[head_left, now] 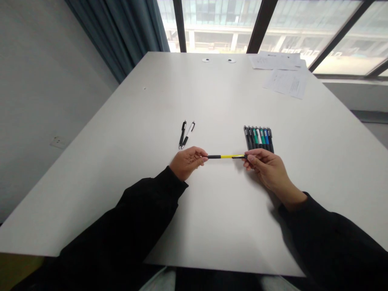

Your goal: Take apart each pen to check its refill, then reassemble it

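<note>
A yellow and black pen (226, 156) is held level between my two hands, above the white table. My left hand (190, 161) pinches its black grip end. At the other end, by the clip, the fingers of my right hand (266, 165) are closed on it. Just beyond my left hand lie a black pen (182, 134) and a white and black pen (189, 134), their tips close together. Behind my right hand is a side-by-side row of several pens (258, 136) in black, green, white and blue; the hand hides part of their lower ends.
Printed papers (279, 70) lie at the table's far right corner, near the window. Two small oval fittings (206, 60) are set along the back of the white table (169, 93). A blue curtain (127, 36) hangs past the far left edge, beside a grey wall.
</note>
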Demonstrator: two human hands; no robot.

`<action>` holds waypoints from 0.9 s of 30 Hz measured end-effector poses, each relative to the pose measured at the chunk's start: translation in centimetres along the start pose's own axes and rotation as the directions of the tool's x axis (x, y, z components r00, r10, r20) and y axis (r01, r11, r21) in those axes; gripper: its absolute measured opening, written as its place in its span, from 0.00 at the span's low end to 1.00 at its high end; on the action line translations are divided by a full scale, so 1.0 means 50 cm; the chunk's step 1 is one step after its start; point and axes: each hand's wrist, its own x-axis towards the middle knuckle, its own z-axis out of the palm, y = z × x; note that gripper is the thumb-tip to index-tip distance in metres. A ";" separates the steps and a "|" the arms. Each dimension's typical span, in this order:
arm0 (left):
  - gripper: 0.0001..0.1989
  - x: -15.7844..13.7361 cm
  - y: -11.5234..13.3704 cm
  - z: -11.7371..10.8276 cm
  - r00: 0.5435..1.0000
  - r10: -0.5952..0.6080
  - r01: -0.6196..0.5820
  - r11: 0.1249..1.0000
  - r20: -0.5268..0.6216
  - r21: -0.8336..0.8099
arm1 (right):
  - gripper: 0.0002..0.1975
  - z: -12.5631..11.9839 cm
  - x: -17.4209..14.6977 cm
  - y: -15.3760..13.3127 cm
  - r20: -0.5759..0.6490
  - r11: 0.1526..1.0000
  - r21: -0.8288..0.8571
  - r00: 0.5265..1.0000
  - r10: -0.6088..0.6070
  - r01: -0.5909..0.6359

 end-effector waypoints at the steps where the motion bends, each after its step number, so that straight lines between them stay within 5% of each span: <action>1: 0.11 0.001 0.002 0.001 1.000 -0.023 0.023 0.999 -0.012 -0.032 | 0.09 0.000 0.000 0.000 0.000 1.000 0.010 1.000 0.006 -0.006; 27: 0.17 0.014 -0.005 -0.002 0.989 -0.134 0.126 0.985 -0.060 -0.114 | 0.13 0.008 -0.005 -0.007 -0.043 0.987 -0.162 0.999 -0.020 0.013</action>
